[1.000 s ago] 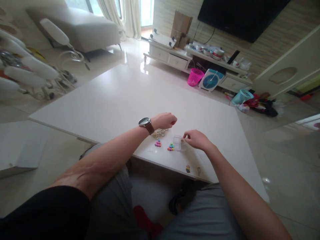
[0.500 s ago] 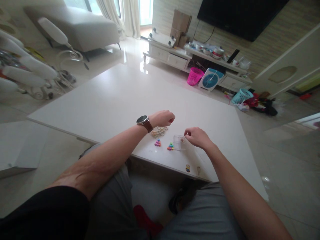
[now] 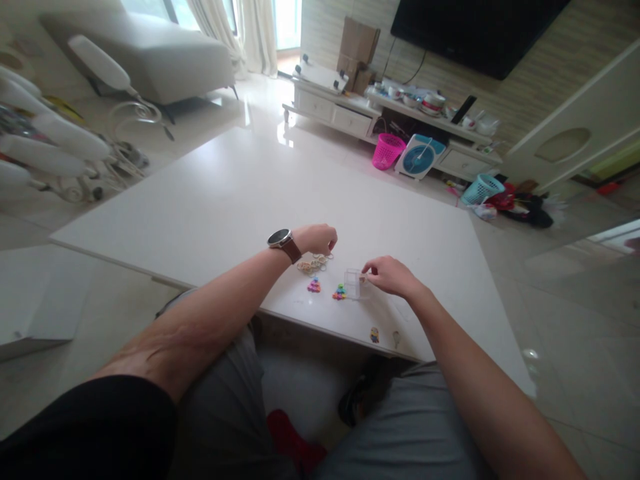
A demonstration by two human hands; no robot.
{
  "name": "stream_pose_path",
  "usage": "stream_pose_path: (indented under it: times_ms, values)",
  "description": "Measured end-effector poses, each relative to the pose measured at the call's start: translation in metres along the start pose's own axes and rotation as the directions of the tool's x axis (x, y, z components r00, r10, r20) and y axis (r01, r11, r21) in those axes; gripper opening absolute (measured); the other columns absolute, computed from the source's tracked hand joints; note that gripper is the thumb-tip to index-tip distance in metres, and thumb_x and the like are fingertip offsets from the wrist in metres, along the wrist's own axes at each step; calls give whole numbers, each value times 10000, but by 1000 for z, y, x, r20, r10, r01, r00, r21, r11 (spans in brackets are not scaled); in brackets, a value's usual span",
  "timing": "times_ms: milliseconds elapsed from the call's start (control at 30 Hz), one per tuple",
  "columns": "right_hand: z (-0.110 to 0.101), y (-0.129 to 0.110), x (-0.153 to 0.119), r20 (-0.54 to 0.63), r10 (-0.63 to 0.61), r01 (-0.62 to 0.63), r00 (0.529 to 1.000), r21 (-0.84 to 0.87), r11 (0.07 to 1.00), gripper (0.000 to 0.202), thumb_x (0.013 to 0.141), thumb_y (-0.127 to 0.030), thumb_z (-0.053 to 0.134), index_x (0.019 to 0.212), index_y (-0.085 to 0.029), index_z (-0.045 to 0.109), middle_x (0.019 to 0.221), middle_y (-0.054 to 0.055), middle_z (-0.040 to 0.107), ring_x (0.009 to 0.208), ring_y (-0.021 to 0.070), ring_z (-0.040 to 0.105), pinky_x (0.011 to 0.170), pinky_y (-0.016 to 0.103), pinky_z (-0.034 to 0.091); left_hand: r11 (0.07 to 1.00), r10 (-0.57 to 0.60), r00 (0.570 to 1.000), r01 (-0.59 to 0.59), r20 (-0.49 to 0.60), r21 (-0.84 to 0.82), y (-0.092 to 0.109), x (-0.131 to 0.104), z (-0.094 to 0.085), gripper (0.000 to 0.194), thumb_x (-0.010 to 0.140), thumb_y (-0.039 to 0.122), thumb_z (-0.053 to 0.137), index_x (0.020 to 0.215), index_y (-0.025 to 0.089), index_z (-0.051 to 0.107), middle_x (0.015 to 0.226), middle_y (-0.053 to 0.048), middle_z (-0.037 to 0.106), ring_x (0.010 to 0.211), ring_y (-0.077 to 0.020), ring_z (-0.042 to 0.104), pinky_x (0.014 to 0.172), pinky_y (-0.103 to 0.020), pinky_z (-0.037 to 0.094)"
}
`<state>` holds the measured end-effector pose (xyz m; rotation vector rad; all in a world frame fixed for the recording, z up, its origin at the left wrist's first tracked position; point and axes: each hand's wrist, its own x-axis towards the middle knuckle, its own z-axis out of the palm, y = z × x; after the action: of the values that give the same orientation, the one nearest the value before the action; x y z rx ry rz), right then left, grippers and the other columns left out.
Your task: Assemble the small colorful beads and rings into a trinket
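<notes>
My left hand, with a watch on its wrist, hovers at the right end of a pile of pale rings. Its fingers are curled downward, and whatever they pinch is hidden. My right hand is at the right side of a small clear divided box, thumb and forefinger close together by its rim. I cannot make out what is between them. Something small and brownish shows in the box near those fingers. A pink-purple beaded triangle and a multicoloured one lie left of the box.
Near the front edge of the white table lie a yellow-and-blue minion figure and a small metal ring or clasp. Beyond the table are a pink basket, a fan and a TV cabinet.
My left hand has shifted left and slightly down, closer to the rings. My right hand has moved a little left, its fingertips now over the box's right edge.
</notes>
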<state>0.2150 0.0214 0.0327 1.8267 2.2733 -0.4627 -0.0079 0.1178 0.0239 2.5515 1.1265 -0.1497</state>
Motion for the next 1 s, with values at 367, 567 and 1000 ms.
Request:
stream_pose_path:
  times_ms: [367,567,1000]
  values:
    - [2,2,0,68,-31,31,997,6,1000,298,824,-222,552,993,-249,795,935,31,757,789,150,635,692,224,420,1000,6,1000,-6,6,14,1,-1,0,233,779,347,663,956,217,739,921,-45,748,778,-149,649,684,-228,461]
    - [2,3,0,12,-14,14,1000,7,1000,246,842,-324,586,980,-244,773,910,26,743,765,145,622,661,229,404,1000,-5,1000,5,4,21,1,-1,0,224,775,345,662,944,217,735,922,-42,745,794,-147,647,695,-225,462]
    - [5,0,1,68,-10,13,998,-38,999,258,805,-233,566,952,-238,778,954,40,748,816,159,635,679,230,407,1000,-17,1000,17,10,8,1,-1,-1,238,767,357,670,950,224,740,922,-42,746,787,-144,646,700,-223,466]
